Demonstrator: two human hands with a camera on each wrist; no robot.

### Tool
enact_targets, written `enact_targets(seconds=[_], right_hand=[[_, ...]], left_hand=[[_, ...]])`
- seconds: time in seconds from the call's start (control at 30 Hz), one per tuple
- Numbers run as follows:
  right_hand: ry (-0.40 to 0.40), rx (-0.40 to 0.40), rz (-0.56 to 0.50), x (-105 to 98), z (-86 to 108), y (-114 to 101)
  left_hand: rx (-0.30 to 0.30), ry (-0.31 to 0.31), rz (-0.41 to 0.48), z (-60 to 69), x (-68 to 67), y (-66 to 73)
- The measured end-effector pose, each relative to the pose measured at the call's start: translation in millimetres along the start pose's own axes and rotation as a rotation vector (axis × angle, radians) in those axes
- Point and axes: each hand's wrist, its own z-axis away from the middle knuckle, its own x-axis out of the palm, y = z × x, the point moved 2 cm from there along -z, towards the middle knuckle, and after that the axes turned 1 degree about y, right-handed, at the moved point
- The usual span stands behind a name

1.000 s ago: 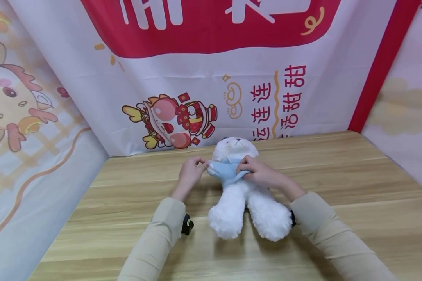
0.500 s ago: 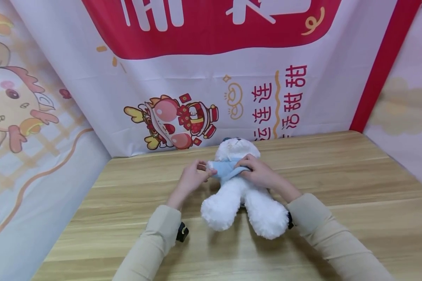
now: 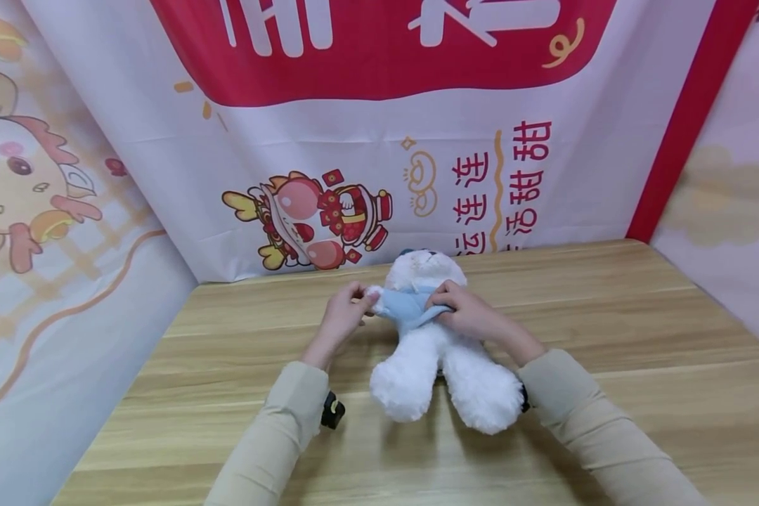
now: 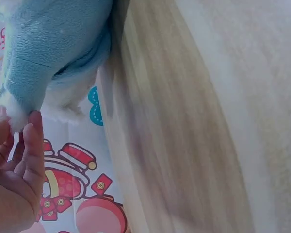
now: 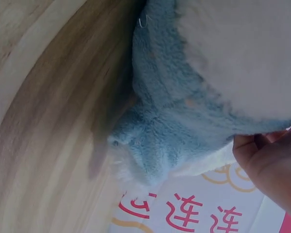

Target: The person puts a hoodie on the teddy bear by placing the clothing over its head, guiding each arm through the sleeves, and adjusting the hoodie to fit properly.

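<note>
A white plush toy (image 3: 405,383) lies on its back on the table, legs toward me and head at the far side. It wears a light blue top (image 3: 407,307), bunched around its chest. My left hand (image 3: 343,310) pinches the toy's white paw (image 4: 14,110) where it pokes out of the blue sleeve (image 4: 26,82). With curled fingers, my right hand (image 3: 471,310) grips the lower edge of the top and lifts it off the belly. In the right wrist view, that cloth (image 5: 160,116) is stretched toward the fingers. The toy's other sleeve end hangs near the table there.
The wooden table (image 3: 240,393) extends around the toy on all sides. A printed white and red cloth (image 3: 329,126) hangs right behind its far edge, close to the toy's head. More printed cloth (image 3: 69,295) hangs at the left side.
Half a second ago the left fingers were spread at the sleeve end; now they pinch the paw, which sticks out farther left. The toy's legs have shifted slightly right. My right hand keeps its grip.
</note>
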Motion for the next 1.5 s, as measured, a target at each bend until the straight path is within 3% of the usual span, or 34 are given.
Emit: enact_targets(seconds=[0.17, 0.27, 0.37, 0.47, 0.57, 0.67, 0.77, 0.87, 1.0, 1.13, 1.3, 1.37, 1.5], right_hand=[[-0.069, -0.095, -0.010, 0.6, 0.8, -3.9], [-0.064, -0.072, -0.020, 1.4, 1.0, -3.8], [-0.028, -0.014, -0.029, 1.9, 1.7, -2.2], [0.013, 0.008, -0.019, 1.9, 2.2, -0.5], [0.029, -0.016, 0.011, 3.3, 0.8, 0.3], [0.013, -0.048, 0.017, 4.5, -0.3, -0.4], [-0.026, -0.052, -0.053, 3.7, 1.0, -1.1], [-0.061, -0.052, -0.115, 1.6, 3.0, -2.1], [-0.064, -0.043, -0.132, -1.2, 5.8, -4.0], [-0.010, -0.024, -0.074, -5.4, 10.4, -5.6], [0.098, 0.021, 0.020, -14.8, 17.2, -7.6], [0.124, 0.021, 0.043, -17.6, 19.9, -6.9], [0.126, -0.023, 0.031, -18.9, 23.3, -6.3]], left_hand=[[-0.030, 0.096, -0.007, -3.7, 1.0, -3.5], [-0.023, 0.116, 0.030, -3.2, 1.9, -3.7], [-0.012, 0.092, 0.070, -1.2, 2.9, -2.8], [0.013, 0.074, 0.037, 0.7, 4.0, -1.0], [0.050, 0.113, -0.039, 2.2, 4.4, 1.4], [0.049, 0.174, -0.080, 1.2, 4.0, 1.5], [0.034, 0.185, -0.092, -1.3, 4.0, -0.1], [0.023, 0.177, -0.103, -4.6, 4.2, -1.5], [-0.002, 0.144, -0.031, -6.9, 5.5, -4.3], [-0.044, 0.090, 0.094, -5.4, 4.5, -7.6], [-0.071, 0.052, 0.139, -1.9, -0.8, -8.1], [-0.067, 0.034, 0.128, -1.5, -1.8, -7.4], [-0.032, -0.017, 0.018, -1.0, -2.7, -4.6]])
